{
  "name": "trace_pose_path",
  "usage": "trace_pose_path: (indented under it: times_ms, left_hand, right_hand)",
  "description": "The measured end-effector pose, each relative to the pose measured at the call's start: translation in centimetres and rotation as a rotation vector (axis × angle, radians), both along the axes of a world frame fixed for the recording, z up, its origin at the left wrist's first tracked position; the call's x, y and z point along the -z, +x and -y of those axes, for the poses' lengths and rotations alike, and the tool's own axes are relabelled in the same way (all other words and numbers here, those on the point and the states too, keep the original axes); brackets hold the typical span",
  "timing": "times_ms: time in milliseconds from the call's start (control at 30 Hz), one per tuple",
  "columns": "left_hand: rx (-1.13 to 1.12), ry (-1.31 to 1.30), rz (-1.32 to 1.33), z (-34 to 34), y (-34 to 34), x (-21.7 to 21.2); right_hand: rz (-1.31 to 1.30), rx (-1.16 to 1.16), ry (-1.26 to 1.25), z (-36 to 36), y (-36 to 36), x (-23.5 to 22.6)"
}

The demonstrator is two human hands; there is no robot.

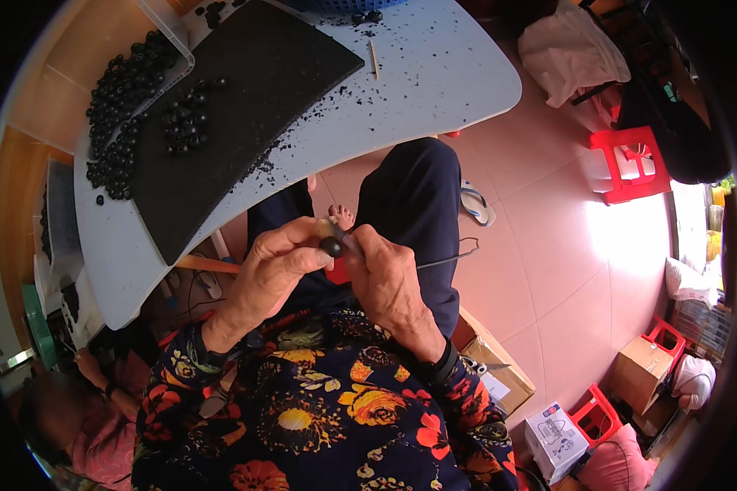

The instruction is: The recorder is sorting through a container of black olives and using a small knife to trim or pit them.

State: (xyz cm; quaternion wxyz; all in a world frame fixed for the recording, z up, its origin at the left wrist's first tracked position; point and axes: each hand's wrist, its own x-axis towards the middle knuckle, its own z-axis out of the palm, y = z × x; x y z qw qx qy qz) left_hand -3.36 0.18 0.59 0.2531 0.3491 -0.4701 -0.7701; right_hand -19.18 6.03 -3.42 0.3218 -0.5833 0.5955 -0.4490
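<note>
Over my lap, my left hand [274,266] is closed, pinching a small shiny black ball [331,246] between thumb and fingers. Close against it, my right hand [389,282] is curled shut on a thin dark rod-like tool [446,261]. Its far end sticks out to the right and looks bent; the end near the ball is hidden by my fingers. On the table ahead, a dark mat [246,90] carries a cluster of similar black balls [187,121], and a larger heap [127,102] lies to its left.
Black crumbs [278,147] and a thin stick [374,60] lie on the white table [434,78]. A blue basket [344,5] stands at its far edge. Red stools [630,164], a cardboard box [499,368] with scissors and a white box [555,442] are at the right. Another person [106,425] sits lower left.
</note>
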Motion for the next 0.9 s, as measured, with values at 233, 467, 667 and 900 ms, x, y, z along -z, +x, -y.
trace_pose_path:
  times_ms: [233, 467, 667, 900]
  left_hand:
    - [0.009, 0.031, -0.066, 0.1, 0.5, 0.5]
    - [-0.007, 0.018, -0.077, -0.2, 0.3, 0.3]
    - [-0.001, 0.042, -0.085, 0.1, 0.2, 0.7]
    - [-0.034, 0.041, -0.069, 0.2, 0.0, 0.3]
  right_hand:
    - [0.604, -0.127, 0.137, 0.4, -0.9, -1.6]
    - [0.795, -0.229, 0.279, 0.4, -1.0, -1.5]
    - [0.697, -0.136, 0.197, 0.4, -0.7, -1.8]
    - [-0.012, -0.119, -0.077, -0.1, -0.3, -0.5]
